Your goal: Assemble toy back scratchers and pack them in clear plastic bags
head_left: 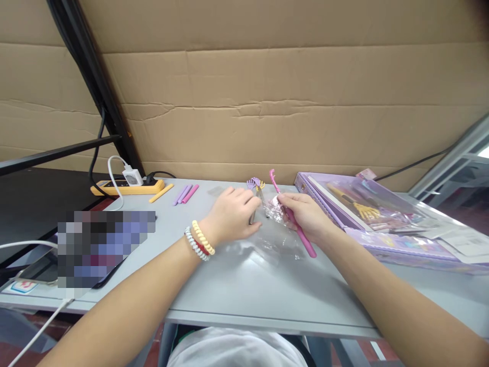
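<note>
My right hand [305, 211] is closed round a pink back scratcher [301, 235], its small curved head pointing up and away and its thick handle towards me. Crinkled clear plastic film [277, 210] bunches beside the fingers, and more lies flat underneath. To the left, my left hand [235, 211] hovers low over the desk, fingers bent and thumb apart from the index finger. A thin metal rod shows in that gap; I see no grip on it. Just beyond lie small purple hand-shaped heads [252, 182] and a yellow one [262, 185] on metal rods.
Purple and pink tubes [185, 194] and a yellow tube [161, 193] lie at the back left, near a yellow power strip [153, 188]. A blurred-out screen device [107, 250] is at left. At right stands a purple clear-topped case [321, 191]. Cardboard [244, 137] backs the desk.
</note>
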The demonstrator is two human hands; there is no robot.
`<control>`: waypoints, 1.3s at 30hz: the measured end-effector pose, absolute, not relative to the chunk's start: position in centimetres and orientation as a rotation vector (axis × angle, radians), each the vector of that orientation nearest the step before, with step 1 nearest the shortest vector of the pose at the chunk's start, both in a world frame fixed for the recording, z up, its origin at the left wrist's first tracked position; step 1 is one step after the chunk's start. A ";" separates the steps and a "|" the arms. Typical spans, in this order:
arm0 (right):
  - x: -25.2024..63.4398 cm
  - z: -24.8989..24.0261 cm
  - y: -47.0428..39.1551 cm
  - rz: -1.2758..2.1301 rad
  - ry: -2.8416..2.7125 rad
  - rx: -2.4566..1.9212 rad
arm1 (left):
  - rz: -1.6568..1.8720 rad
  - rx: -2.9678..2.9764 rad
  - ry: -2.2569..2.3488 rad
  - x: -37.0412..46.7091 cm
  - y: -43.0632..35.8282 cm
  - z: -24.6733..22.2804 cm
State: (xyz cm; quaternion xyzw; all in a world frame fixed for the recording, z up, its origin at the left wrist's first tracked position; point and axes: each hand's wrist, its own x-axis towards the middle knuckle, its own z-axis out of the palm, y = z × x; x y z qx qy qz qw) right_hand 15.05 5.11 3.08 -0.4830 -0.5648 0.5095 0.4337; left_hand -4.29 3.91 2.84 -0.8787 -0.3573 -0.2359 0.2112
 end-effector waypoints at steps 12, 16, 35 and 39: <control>15.5 2.8 4.7 1.315 -1.632 -1.167 | -0.955 -2.272 -0.971 -4.8 5.0 1.7; 15.2 3.0 4.4 1.208 -1.690 -1.208 | -1.090 -2.271 -1.052 -4.8 4.9 1.5; 14.6 2.3 4.4 0.634 -1.932 -1.230 | -2.253 -2.888 -2.070 -4.1 5.3 2.1; 14.9 1.6 4.9 0.639 -1.805 -1.025 | -2.541 -2.463 -2.178 -5.2 6.2 2.1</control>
